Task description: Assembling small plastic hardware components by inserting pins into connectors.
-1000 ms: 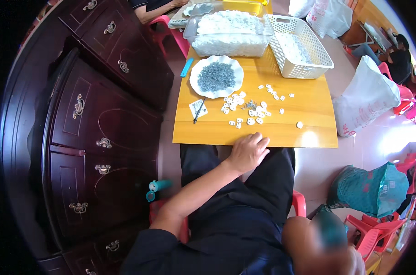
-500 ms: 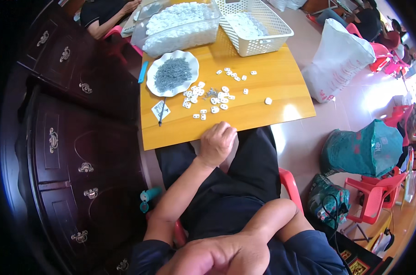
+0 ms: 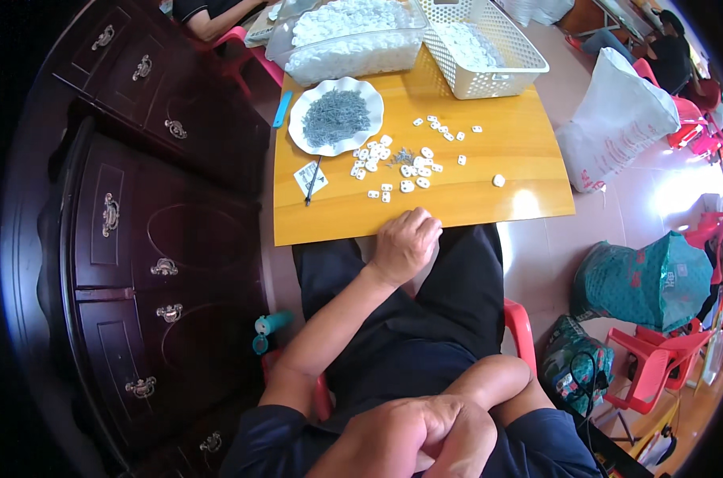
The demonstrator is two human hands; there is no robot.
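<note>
My left hand (image 3: pixel 408 243) rests at the table's near edge, its fingers curled in and closed. Whatever lies inside them is hidden. My right hand (image 3: pixel 445 430) is raised close in front of my chest, large at the lower edge of the view, with its fingers mostly out of sight. Beyond the left hand, small white two-hole pieces (image 3: pixel 407 186) lie scattered on the wooden table (image 3: pixel 505 203). Among them is a little heap of grey metal pins (image 3: pixel 403 157). A white scalloped plate (image 3: pixel 375 103) holds many more grey pins (image 3: pixel 334 118).
A clear bin (image 3: pixel 353 60) and a cream perforated basket (image 3: pixel 489 84) of white pieces stand at the back. A dark thin tool (image 3: pixel 311 187) leans by the plate. Dark drawers (image 3: pixel 178 231) rise at left; sacks (image 3: pixel 616 119) and red chairs (image 3: pixel 664 362) stand right. Another person sits far left.
The whole view has shifted, so the table and my body appear farther right. My left hand stays at the table edge; my right hand stays raised near my chest.
</note>
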